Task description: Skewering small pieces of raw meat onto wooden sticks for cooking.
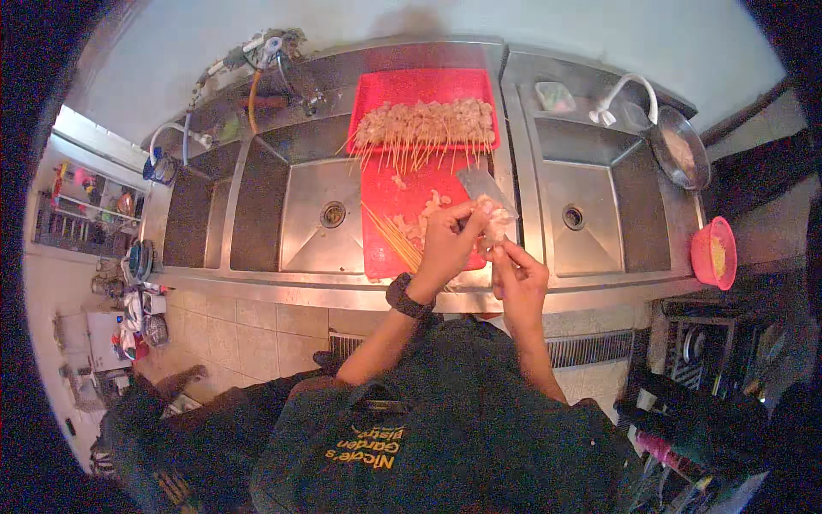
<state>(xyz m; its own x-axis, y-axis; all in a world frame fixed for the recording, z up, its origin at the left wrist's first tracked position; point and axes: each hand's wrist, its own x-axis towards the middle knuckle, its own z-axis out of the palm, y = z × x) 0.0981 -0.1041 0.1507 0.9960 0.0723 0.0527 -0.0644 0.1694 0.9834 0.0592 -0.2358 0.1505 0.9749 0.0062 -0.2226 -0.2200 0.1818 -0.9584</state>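
My left hand [449, 244], with a black watch at the wrist, is closed on pale raw meat [495, 218] above the right edge of a red cutting board [377, 182]. Just below the meat, the fingertips of my right hand [521, 283] are pinched together; what lies between them is too small to make out. A flat greyish, blade-like thing [479, 183] shows behind the meat. Loose raw meat pieces [431, 212] lie on the board beside a bundle of wooden skewers [392, 233]. Behind, a red tray [424, 81] bears rows of skewered meat [426, 124], sticks toward me.
Steel sink basins flank the board, a left sink [321, 184] and a right sink [578, 193]. At the right stand a pink basket [713, 254] with yellowish contents and a round metal pan [681, 147]. A person in dark clothes [141, 420] is at the lower left.
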